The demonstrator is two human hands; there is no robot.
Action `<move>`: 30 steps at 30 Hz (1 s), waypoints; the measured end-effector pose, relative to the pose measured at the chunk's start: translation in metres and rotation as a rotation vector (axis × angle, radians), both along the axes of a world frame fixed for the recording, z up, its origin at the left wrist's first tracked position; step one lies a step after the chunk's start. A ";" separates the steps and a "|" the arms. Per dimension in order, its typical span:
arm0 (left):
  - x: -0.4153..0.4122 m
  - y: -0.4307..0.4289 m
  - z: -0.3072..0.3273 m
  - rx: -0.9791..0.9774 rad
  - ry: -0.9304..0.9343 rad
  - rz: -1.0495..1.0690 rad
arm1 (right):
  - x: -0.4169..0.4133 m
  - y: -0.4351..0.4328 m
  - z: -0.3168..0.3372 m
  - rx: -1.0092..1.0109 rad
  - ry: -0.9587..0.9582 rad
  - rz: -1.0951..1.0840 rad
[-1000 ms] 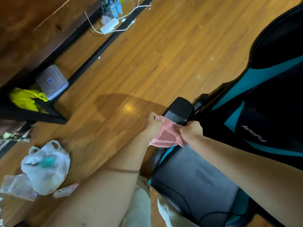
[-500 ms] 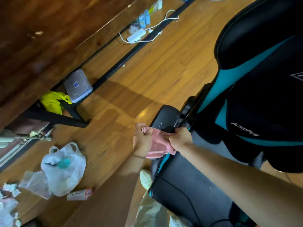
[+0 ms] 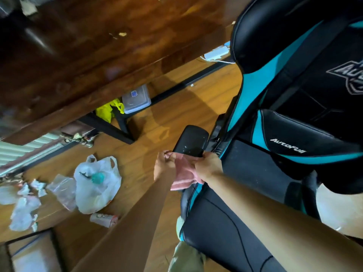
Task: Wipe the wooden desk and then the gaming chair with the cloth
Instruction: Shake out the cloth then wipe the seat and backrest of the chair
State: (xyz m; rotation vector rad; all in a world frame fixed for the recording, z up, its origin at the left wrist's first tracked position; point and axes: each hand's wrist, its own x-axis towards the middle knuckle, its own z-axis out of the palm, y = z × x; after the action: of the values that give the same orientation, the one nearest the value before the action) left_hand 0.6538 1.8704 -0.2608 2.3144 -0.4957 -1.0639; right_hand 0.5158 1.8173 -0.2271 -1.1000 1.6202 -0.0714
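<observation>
A pink cloth [image 3: 185, 169] is stretched between both hands just at the near end of the black armrest [image 3: 191, 141] of the black and teal gaming chair [image 3: 294, 118]. My left hand [image 3: 164, 165] pinches the cloth's left edge. My right hand [image 3: 208, 166] grips its right side beside the chair's seat [image 3: 225, 228]. The dark wooden desk [image 3: 82, 55] fills the upper left, its top shiny.
White plastic bags [image 3: 97, 183] and crumpled scraps [image 3: 25, 203] litter the wooden floor at left. A small tube [image 3: 103, 219] lies near my left forearm. Under the desk sit a clear lidded box [image 3: 136, 102], a yellow bag [image 3: 110, 110] and black frame bars [image 3: 110, 128].
The view has tilted up and left, showing more of the desk and chair back. Both hands keep hold of the cloth at the armrest, a little further apart.
</observation>
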 end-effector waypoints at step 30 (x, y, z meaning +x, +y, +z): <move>-0.119 0.071 0.040 -0.294 0.740 0.816 | -0.070 0.032 -0.029 -0.949 0.202 1.298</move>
State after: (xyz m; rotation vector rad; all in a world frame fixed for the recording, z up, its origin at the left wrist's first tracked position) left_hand 0.5344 1.9413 -0.2211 1.4546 0.5097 -1.1842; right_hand 0.4458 1.8492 -0.2564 -2.7671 0.6942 0.1537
